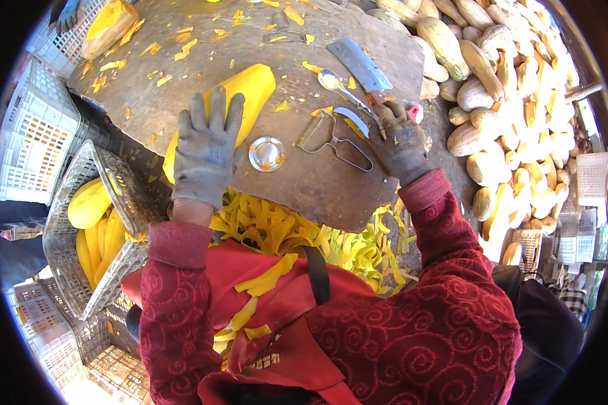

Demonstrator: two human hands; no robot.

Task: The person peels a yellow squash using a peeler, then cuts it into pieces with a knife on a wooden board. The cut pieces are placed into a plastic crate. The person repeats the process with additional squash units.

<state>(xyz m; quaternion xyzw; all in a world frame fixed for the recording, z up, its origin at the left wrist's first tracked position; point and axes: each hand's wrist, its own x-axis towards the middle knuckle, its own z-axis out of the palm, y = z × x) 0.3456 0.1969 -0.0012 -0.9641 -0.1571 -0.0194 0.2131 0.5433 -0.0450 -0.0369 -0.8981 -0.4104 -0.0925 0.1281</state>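
Note:
My left hand (pixel 206 144), in a grey work glove, lies over a peeled yellow squash (pixel 252 96) on the board (pixel 304 187), its fingers spread along the flesh. My right hand (pixel 401 139), gloved too, has its fingers curled over the wooden handle of a cleaver (pixel 361 64), which lies flat. Close to that hand are a metal spoon (pixel 329 79), a curved blade (pixel 352 120) and a wire-framed peeler (pixel 334 139). A small round metal lid or dish (pixel 266 154) sits between my hands. My right palm hides most of the cleaver's handle.
Unpeeled squashes (pixel 473 93) are heaped at the right. A tilted plastic crate (pixel 63 243) at the left holds peeled squashes (pixel 88 202). Peelings (pixel 268 223) pile below the board's near edge. Another squash (pixel 110 28) lies at the far left, near another person's gloved hand (pixel 68 17).

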